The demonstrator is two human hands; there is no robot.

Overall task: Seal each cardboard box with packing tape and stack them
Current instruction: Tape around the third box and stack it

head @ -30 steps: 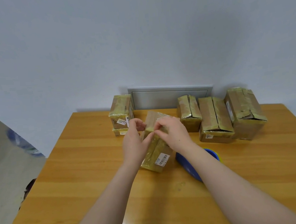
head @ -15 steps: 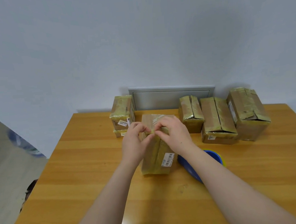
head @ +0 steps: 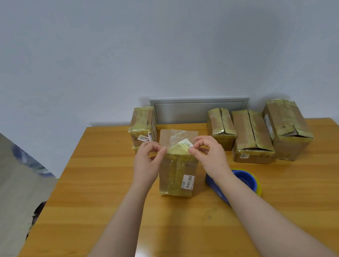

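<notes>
A tall cardboard box wrapped in yellowish tape stands upright in the middle of the wooden table. My left hand pinches the tape at the box's upper left edge. My right hand pinches the tape at the upper right edge, beside a white label. A blue tape dispenser with a yellow roll lies just right of the box, partly hidden by my right forearm.
Two stacked taped boxes stand at the back left. Three more boxes line the back right. A grey panel is set in the wall behind. The table's left edge drops to the floor.
The box has been tipped from a lean to standing upright. Both hands have spread apart from the top centre to its two upper edges.
</notes>
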